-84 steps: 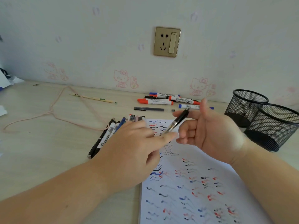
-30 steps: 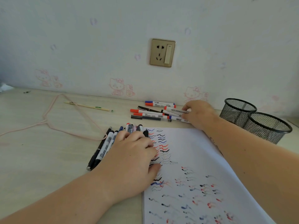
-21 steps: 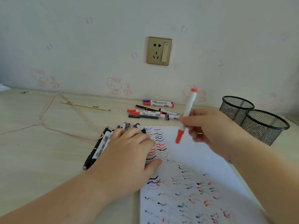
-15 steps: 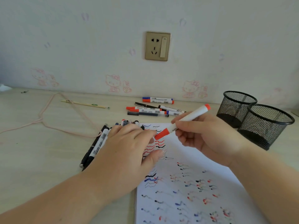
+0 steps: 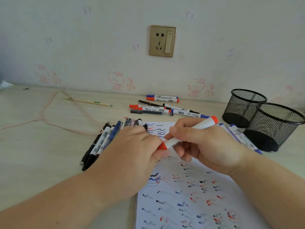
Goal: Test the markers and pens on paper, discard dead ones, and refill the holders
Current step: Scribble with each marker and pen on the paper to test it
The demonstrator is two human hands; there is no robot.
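I hold the red marker in my right hand over the scribble-filled paper, my left hand pinching its cap – one row tested, more beyond my hands, both holders to my right unfilled.

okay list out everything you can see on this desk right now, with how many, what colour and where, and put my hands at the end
red marker: one, white barrel with red cap and end, held over the paper.
paper: one white sheet with black, blue and red squiggles, desk centre.
mesh holders: two, black, far right, side by side.
back pile: several markers and pens, red, blue, black, near the wall.
left row: several pens, black and blue, left of the paper.
right markers: a few, blue-capped, beside the holders.
cord: one, pink, left.
pencil: one, pale wood, back left.
wall socket: one, gold.
left hand: pinches the marker's cap.
right hand: grips the barrel.
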